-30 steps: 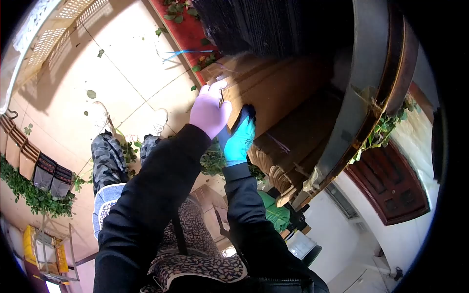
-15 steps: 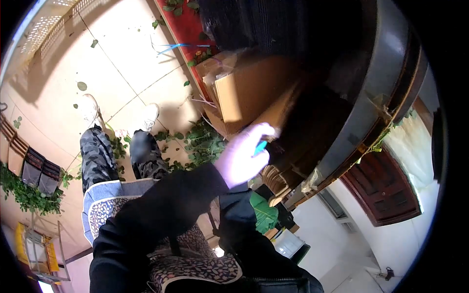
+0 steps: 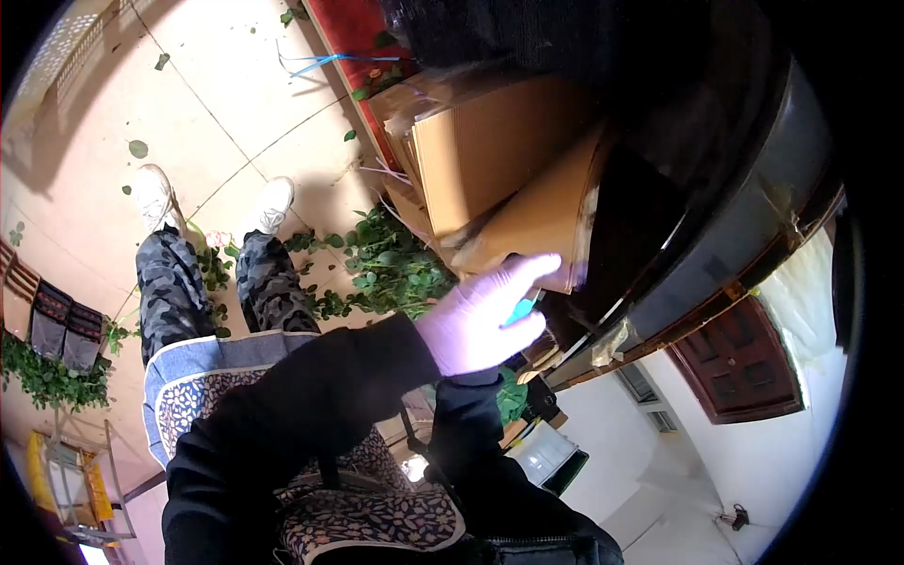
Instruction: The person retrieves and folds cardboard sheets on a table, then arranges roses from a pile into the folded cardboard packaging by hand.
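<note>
The left hand [image 3: 485, 317], in a pink glove, is nearest, finger and thumb parted, and lies over the near corner of the loose cardboard [image 3: 537, 226]; whether it grips cannot be told, nor can the state of the right hand [image 3: 521, 309], mostly hidden behind it. The cardboard extends beyond both hands, slanting just beside the upright stack [image 3: 508, 155], which stands at the near end of the red board [image 3: 347, 21], close to its left edge. Compared with half a second earlier, the loose cardboard shows a wider, clearer face.
</note>
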Demonstrator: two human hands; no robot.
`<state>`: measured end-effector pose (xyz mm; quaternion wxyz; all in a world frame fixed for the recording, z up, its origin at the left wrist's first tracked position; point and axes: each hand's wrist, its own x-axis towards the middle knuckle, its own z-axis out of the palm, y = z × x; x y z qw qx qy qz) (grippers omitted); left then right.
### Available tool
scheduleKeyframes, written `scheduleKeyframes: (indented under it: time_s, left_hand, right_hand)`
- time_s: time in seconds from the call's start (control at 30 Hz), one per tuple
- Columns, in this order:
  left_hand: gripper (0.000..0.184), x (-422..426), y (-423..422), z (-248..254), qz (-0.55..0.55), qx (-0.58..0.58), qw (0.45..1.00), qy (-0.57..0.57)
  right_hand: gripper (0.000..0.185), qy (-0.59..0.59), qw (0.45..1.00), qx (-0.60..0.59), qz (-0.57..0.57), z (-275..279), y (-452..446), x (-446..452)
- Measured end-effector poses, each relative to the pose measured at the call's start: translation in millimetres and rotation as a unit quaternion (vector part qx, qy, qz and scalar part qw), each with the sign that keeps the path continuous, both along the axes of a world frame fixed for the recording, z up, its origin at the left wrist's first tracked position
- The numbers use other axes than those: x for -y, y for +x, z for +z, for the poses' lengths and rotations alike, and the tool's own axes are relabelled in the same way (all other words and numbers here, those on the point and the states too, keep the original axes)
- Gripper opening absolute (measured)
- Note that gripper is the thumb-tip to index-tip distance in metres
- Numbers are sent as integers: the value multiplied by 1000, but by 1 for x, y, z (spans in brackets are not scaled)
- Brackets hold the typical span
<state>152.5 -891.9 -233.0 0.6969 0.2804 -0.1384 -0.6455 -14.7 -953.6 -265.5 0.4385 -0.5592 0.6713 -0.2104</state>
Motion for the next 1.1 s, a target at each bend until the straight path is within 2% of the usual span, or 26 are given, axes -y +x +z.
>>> scheduleKeyframes:
  time_s: [0.03,0.07,0.1,0.17,0.2,0.27,0.3,0.33,0.37,0.47,0.57,0.63,0.7,0.73,0.8,0.87,0.93,0.97,1.03,1.1]
  left_hand:
    - [57,9,-8,-12,205,127,970,13]
    - [54,10,-13,-28,262,63,962,48]
    - [52,4,7,-42,249,205,933,162]
    - [50,10,0,-95,339,160,883,282]
    - [57,10,2,-116,347,123,872,321]
    - [70,10,-1,-145,280,46,907,312]
    - [73,11,3,-142,235,9,920,314]
    - [77,9,6,-139,217,96,932,275]
    - [77,8,6,-133,181,210,921,274]
    - [75,6,12,-117,194,185,932,243]
    - [75,-1,12,-101,192,286,913,216]
    - [75,0,11,-85,170,384,881,216]
    - [69,-1,11,-67,97,454,858,219]
    - [66,-2,12,-57,91,455,859,215]
    - [62,-2,10,-50,88,453,863,207]
    - [58,-2,8,-50,88,492,843,196]
    - [59,-2,6,-50,76,488,849,186]
    - [59,-3,6,-49,62,486,853,180]
    - [60,-9,13,-45,30,543,820,179]
    - [62,-10,12,-42,40,547,821,159]
  right_hand:
    - [32,-25,1000,-11,4,6,5,7]
    - [31,-50,998,-20,11,9,11,13]
    - [30,-74,997,-24,18,11,21,18]
    - [34,-114,993,-22,32,18,42,14]
    - [36,-114,993,-14,39,18,41,15]
    - [38,-105,993,-14,54,20,44,17]
    - [38,-100,993,-11,63,18,43,19]
    - [38,-101,993,-11,68,17,42,19]
    - [38,-97,992,-19,78,16,40,19]
    - [38,-100,990,-45,85,14,50,15]
    - [38,-94,990,-64,80,12,53,14]
    - [39,-84,991,-67,79,6,45,14]
    - [41,-47,981,-68,178,0,38,15]
    - [45,57,989,127,48,1,48,11]
    - [52,42,990,116,61,3,56,-1]
    - [54,40,990,113,69,4,50,-1]
    - [60,72,989,115,57,6,43,-1]
    - [59,86,988,117,54,7,40,-1]
    - [57,96,987,116,50,8,42,-3]
    - [55,92,988,108,54,9,40,-3]
